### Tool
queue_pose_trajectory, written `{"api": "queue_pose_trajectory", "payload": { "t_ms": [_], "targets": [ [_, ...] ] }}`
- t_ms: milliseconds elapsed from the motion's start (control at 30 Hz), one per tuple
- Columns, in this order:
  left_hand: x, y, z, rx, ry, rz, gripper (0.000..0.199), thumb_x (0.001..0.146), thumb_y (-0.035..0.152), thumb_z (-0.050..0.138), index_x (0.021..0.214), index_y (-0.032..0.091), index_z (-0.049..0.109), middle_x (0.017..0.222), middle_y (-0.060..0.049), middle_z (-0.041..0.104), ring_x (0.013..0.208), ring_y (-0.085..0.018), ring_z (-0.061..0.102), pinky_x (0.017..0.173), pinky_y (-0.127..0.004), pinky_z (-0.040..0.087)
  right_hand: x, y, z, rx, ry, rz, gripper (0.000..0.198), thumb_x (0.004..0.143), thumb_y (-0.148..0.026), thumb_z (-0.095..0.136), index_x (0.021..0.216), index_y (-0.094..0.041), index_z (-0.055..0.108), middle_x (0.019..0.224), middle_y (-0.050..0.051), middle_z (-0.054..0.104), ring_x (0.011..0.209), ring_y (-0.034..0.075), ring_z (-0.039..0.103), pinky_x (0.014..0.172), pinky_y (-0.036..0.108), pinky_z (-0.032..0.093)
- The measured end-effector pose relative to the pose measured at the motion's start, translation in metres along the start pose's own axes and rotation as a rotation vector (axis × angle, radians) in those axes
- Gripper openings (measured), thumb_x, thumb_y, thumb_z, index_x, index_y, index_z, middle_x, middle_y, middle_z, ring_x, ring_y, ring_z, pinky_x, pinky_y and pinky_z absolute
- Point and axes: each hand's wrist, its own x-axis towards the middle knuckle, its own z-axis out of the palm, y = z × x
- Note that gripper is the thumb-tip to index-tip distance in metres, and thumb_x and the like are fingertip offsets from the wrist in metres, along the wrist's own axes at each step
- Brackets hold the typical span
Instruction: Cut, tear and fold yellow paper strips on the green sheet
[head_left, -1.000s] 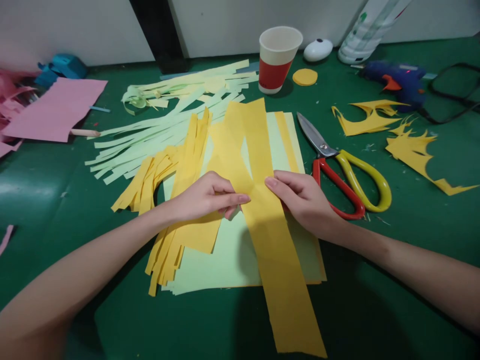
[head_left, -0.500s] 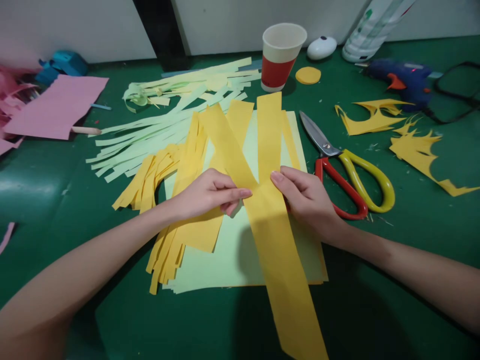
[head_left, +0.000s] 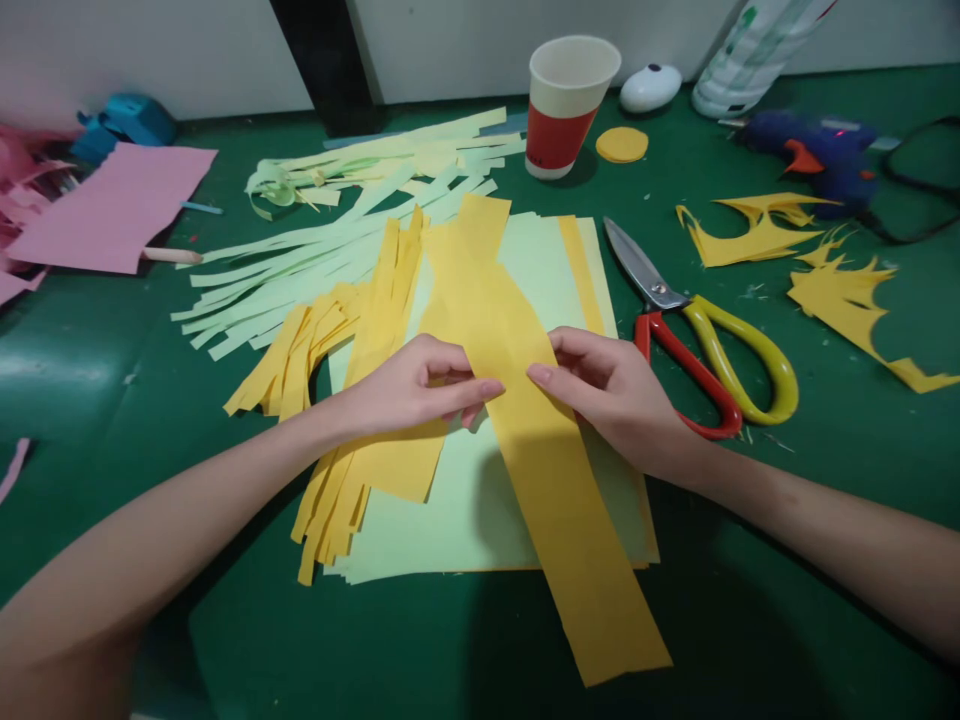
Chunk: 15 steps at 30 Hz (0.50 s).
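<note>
Both hands pinch long yellow paper strips [head_left: 559, 490] that lie one over the other, slanting from upper left to lower right. My left hand [head_left: 427, 390] is closed on the left edge, thumb on top. On the right edge, my right hand [head_left: 607, 395] grips with its thumb on top and its fingers partly hidden beneath. Under them rests a stack of pale green paper sheets [head_left: 457, 530]. Another yellow paper piece [head_left: 401, 470] lies partly beneath my left hand, next to a bundle of narrow yellow strips [head_left: 375, 330].
Scissors [head_left: 705, 330] with red and yellow handles lie right of the stack. Beyond stand a paper cup [head_left: 562, 130] and a glue gun [head_left: 810, 160]. Yellow scraps [head_left: 847, 300] lie at right, green fringed strips [head_left: 285, 270] and pink paper [head_left: 120, 210] at left.
The strips' upper ends, spread apart in a V before, now lie together over each other. My right thumb has moved slightly left and down on the paper.
</note>
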Motion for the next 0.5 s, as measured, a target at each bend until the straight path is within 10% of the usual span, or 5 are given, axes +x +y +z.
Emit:
{"api": "queue_pose_trajectory", "payload": {
  "t_ms": [500],
  "targets": [
    [0.0001,0.0003,-0.0001,0.081,-0.013,0.071,0.031,0.082,0.027,0.052,0.055,0.013,0.057,0.049,0.001,0.057,0.042,-0.006,0.047,0.043,-0.019,0.034,0.0066,-0.0062,0.0014,0.049,-0.084,0.136,0.008,0.067,-0.016,0.057,0.065,-0.019,0.063,0.063,-0.001,0.060,0.061,0.011,0.056,0.053,0.021,0.045]
  ]
}}
